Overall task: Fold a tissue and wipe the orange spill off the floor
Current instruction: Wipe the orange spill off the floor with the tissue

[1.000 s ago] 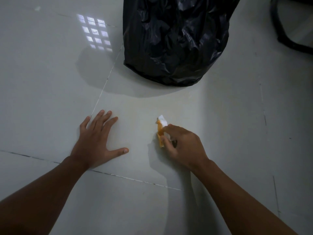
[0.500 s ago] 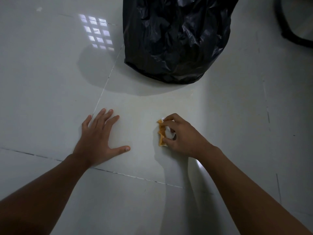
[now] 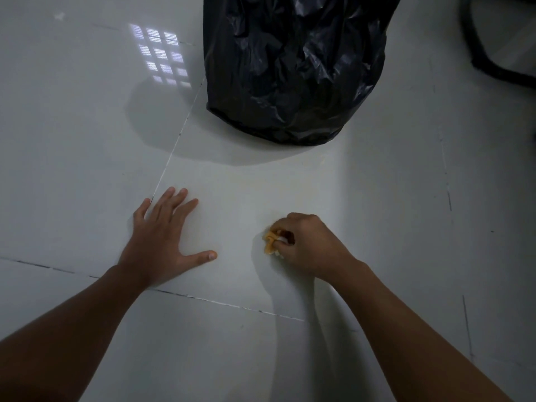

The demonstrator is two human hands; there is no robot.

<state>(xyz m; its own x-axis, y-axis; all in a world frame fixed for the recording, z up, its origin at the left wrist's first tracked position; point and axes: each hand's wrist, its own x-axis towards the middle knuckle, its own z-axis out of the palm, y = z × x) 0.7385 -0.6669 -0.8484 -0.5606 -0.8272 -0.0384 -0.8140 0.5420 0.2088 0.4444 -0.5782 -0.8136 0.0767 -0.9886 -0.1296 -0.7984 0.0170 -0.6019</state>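
My right hand (image 3: 307, 245) grips a crumpled tissue (image 3: 272, 241), stained orange with a little white showing, and holds it down against the pale tiled floor (image 3: 240, 198). Most of the tissue is hidden inside my curled fingers. My left hand (image 3: 162, 239) lies flat on the floor to the left, fingers spread, thumb pointing toward the tissue. No orange liquid shows on the tiles around the tissue.
A full black rubbish bag (image 3: 293, 68) stands on the floor just beyond my hands. A dark curved frame (image 3: 490, 53) sits at the top right corner. Tile joints run under my left wrist and away toward the bag.
My right hand has closed further round the tissue, bunching it up so less white shows, and shifted slightly right. My left hand has stayed flat in place.
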